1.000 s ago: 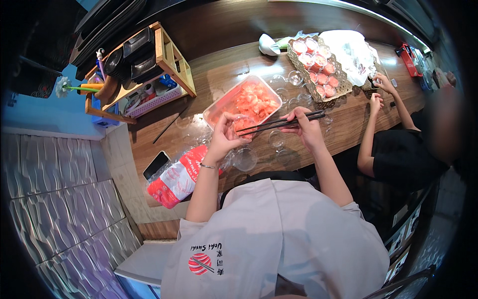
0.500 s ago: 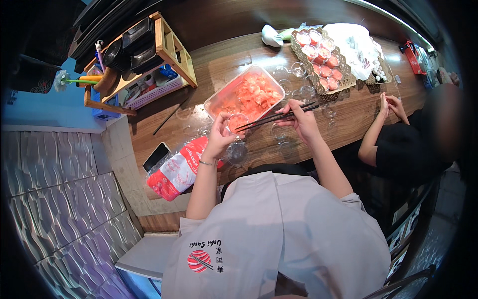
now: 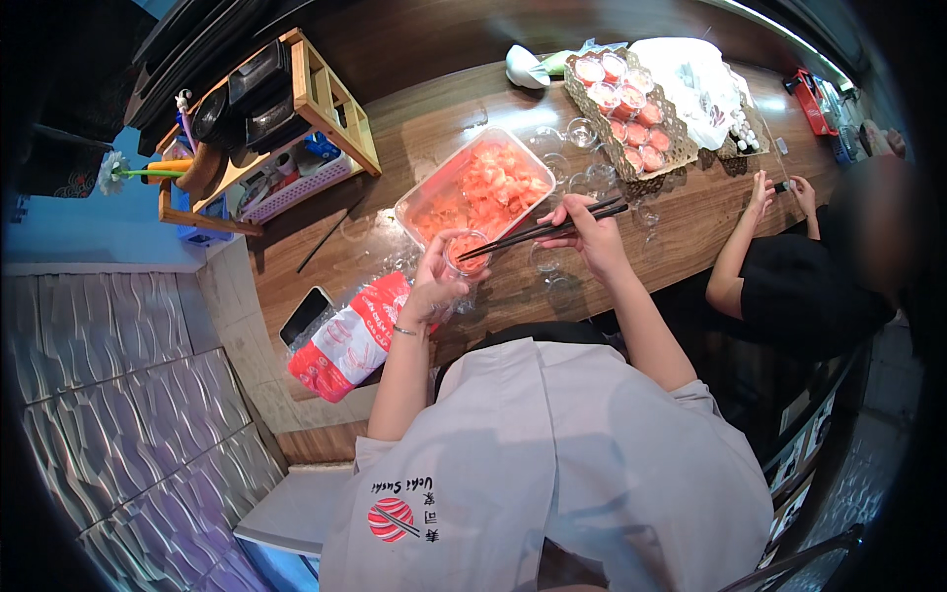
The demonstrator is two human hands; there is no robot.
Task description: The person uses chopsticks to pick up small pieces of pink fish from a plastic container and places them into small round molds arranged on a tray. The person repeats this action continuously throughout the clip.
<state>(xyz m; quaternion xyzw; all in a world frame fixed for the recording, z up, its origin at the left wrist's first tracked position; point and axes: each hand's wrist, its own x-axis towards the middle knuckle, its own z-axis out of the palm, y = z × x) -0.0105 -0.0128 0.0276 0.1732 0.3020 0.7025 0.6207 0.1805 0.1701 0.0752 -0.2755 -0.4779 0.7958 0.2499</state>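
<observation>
My left hand [image 3: 437, 280] is closed round a small clear plastic cup [image 3: 468, 253] with pinkish-orange slices in it, likely pickled ginger. In my right hand [image 3: 589, 237] is a pair of black chopsticks [image 3: 533, 232], their tips at the cup's mouth. Just beyond both hands stands a clear rectangular tub [image 3: 417, 202] heaped with the same slices [image 3: 498, 178]. Several clear round cups or lids [image 3: 582, 131] lie on the table to the right of the tub.
A red and white plastic package [image 3: 350, 340] and a phone [image 3: 307, 314] lie left of my left arm. Filled cups [image 3: 621, 99] fill a patterned tray [image 3: 656, 163] at the back right. A wooden rack [image 3: 340, 109] stands at left. A co-worker's hands [image 3: 779, 192] are at right.
My left hand has turned the cup so that its open top faces up more. The chopstick tips have shifted slightly left, into the cup's mouth. The co-worker's hands have moved apart.
</observation>
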